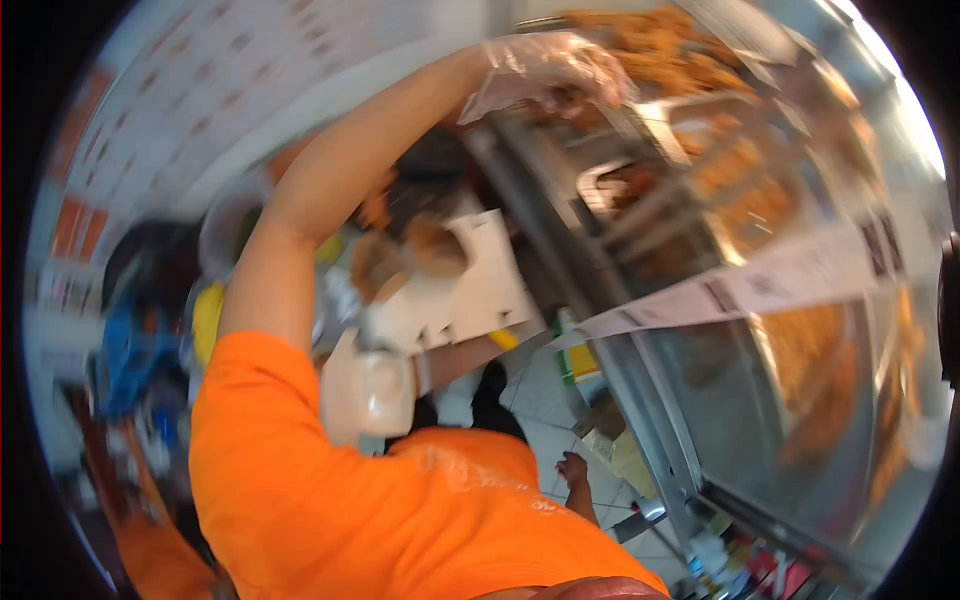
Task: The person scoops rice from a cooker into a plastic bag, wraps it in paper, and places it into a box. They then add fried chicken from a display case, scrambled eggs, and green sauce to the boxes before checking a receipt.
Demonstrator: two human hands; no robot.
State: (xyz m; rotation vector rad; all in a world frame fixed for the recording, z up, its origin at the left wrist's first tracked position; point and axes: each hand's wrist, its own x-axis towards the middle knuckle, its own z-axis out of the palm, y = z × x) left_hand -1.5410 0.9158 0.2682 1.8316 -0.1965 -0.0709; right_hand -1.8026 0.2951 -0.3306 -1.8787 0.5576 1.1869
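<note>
My left hand (572,75), in a clear plastic glove, reaches across into a metal-framed food case (640,370). Its fingers curl down above a metal tray area beside a heap of fried food (670,45); motion blur hides whether they grip anything. Low beside my body, my right hand (572,468) hangs with its fingers loosely bent and apart, and nothing shows in it. Under my left arm lies white cardboard (485,285), with brown, round-looking items (437,245) next to it. A cream plastic container (385,393) stands closer to my body.
More fried food (735,180) fills trays inside the case. A printed strip (745,290) runs across its glass. Blue plastic (140,350) and other blurred items crowd the left side. Boxes (610,430) stand on the tiled floor (535,385) below.
</note>
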